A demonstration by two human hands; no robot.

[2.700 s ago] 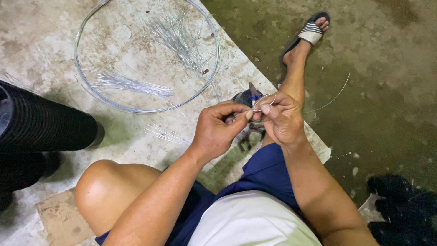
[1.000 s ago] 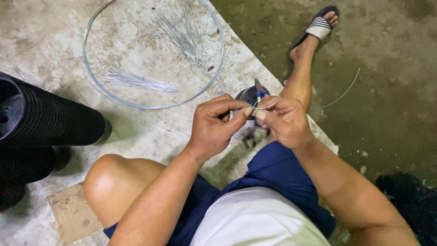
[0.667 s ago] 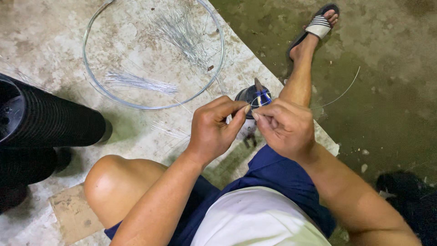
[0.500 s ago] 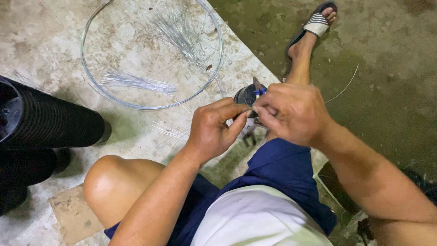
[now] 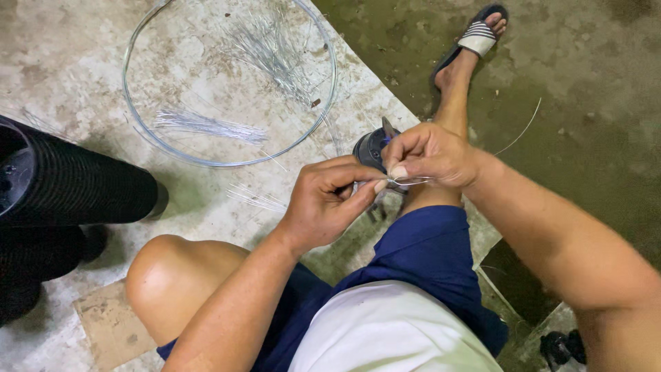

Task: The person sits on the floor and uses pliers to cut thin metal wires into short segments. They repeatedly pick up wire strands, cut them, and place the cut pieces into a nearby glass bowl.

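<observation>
Thin silvery wire piece (image 5: 412, 181) sits between both hands, above the right thigh in blue shorts (image 5: 420, 255), pinched at each end. Left hand (image 5: 327, 203) comes up from the bent left knee, fingers curled, thumb tip pressed against the wire's left end. Right hand (image 5: 430, 153) reaches in from the right with wrist bent, knuckles up, forefinger and thumb squeezed together on the wire's right end; fingertips of both hands nearly touching. Just behind the hands, a dark round tool with a blue mark (image 5: 372, 147) lies on the grey concrete slab (image 5: 82, 83), partly hidden. Further out on the slab: a large hoop of thin grey wire (image 5: 227, 162) with two bundles of cut straight silver wires (image 5: 206, 126) inside it. Black ribbed pipe stack (image 5: 76, 189) at the left edge. Right leg stretched out, foot in a striped black sandal (image 5: 476, 36), on the green-stained floor.
</observation>
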